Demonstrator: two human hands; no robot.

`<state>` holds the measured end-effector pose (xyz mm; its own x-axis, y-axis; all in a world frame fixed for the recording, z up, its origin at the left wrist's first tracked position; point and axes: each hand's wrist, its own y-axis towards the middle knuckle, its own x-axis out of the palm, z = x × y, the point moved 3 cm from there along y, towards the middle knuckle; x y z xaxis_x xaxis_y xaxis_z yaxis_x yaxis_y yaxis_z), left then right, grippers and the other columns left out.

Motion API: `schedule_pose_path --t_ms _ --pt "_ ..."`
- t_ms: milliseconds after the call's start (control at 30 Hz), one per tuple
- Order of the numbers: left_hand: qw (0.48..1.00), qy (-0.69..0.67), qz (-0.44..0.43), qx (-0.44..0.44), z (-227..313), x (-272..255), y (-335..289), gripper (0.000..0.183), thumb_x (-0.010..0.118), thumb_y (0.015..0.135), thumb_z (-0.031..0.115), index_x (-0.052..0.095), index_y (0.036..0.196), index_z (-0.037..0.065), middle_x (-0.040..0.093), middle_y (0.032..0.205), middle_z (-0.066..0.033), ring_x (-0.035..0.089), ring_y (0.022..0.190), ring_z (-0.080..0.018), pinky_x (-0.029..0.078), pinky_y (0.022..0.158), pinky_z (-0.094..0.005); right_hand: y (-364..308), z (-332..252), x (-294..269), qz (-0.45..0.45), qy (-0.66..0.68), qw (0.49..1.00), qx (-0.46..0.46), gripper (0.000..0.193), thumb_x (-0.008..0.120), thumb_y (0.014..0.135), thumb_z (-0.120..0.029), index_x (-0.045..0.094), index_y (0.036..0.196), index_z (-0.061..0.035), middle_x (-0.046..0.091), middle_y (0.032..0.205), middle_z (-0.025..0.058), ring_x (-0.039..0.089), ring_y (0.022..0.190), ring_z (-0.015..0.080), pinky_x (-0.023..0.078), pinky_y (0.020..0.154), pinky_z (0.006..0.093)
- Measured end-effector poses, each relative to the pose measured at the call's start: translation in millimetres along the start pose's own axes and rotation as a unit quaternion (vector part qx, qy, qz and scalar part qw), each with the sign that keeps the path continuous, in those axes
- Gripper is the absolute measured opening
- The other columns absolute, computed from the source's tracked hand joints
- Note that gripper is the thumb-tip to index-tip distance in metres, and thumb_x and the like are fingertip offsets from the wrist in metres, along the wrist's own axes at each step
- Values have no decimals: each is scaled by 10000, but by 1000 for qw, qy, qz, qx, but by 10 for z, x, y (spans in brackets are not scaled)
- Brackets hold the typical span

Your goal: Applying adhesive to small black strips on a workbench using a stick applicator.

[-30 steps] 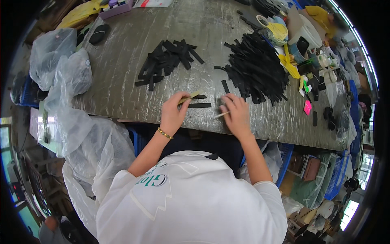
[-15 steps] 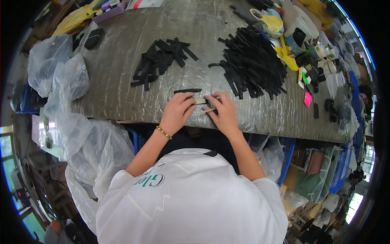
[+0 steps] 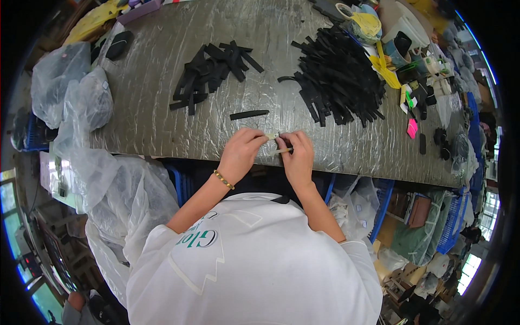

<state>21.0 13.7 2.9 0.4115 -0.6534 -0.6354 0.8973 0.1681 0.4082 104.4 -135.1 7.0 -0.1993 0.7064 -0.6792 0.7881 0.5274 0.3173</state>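
Close to the table's near edge, both hands meet over a small pale flat piece [image 3: 272,136]. My left hand [image 3: 242,154] pinches one end of it between thumb and fingers. My right hand [image 3: 297,158] is closed by the other end, with a thin pale stick-like thing [image 3: 285,150] between thumb and fingers. A tiny dark bit shows at the right fingertips, too small to name. Just beyond my left hand lies a single black strip [image 3: 249,115], untouched. Farther off are a small pile of black strips [image 3: 210,76] at left and a bigger pile [image 3: 342,81] at right.
Transparent plastic bags [image 3: 95,103] crowd the left edge of the plastic-covered table [image 3: 162,122]. At the right stand a cup [image 3: 399,50], a yellow-handled tool [image 3: 385,67] and a pink tag [image 3: 412,128]. Blue crates [image 3: 383,208] sit below the table edge.
Both hands have drawn slightly nearer my body, leaving a wider gap to the single black strip. Less of the pale piece shows between the fingers. The piles have not been disturbed.
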Motion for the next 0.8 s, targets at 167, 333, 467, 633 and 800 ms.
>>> schedule_pose_path --t_ms 167,333,467,633,800 --pt "1000 11 -10 -3 49 34 38 282 625 770 -29 708 1032 35 655 1005 -84 607 952 -293 520 830 -383 0 16 -21 -3 -6 1000 2 122 737 848 -60 672 937 -8 607 875 126 587 806 315 457 740 397" --pt "999 38 -17 7 54 42 36 329 606 749 -34 718 1048 46 647 997 -76 606 946 -274 523 820 -371 202 38 -282 2 127 991 51 201 554 1015 -182 612 973 6 573 972 151 597 870 278 460 803 371" --pt "998 59 -27 17 86 29 58 340 606 746 -25 724 1054 55 629 974 -64 600 917 -255 524 808 -358 217 242 -252 -36 379 912 156 509 291 1113 -389 585 1046 20 584 1084 104 593 1006 191 495 932 340" --pt "997 63 -25 26 99 43 72 334 608 750 -12 726 1054 59 619 953 -53 596 908 -240 525 801 -352 165 252 -54 -50 499 832 236 525 290 1110 -412 593 1048 14 596 1077 103 603 960 177 507 900 319" --pt "998 62 -23 24 75 46 60 327 611 753 0 728 1052 60 617 944 -46 595 911 -232 526 802 -346 188 217 -163 -57 276 943 175 522 344 1103 -394 638 987 21 658 916 75 624 838 143 518 845 269"
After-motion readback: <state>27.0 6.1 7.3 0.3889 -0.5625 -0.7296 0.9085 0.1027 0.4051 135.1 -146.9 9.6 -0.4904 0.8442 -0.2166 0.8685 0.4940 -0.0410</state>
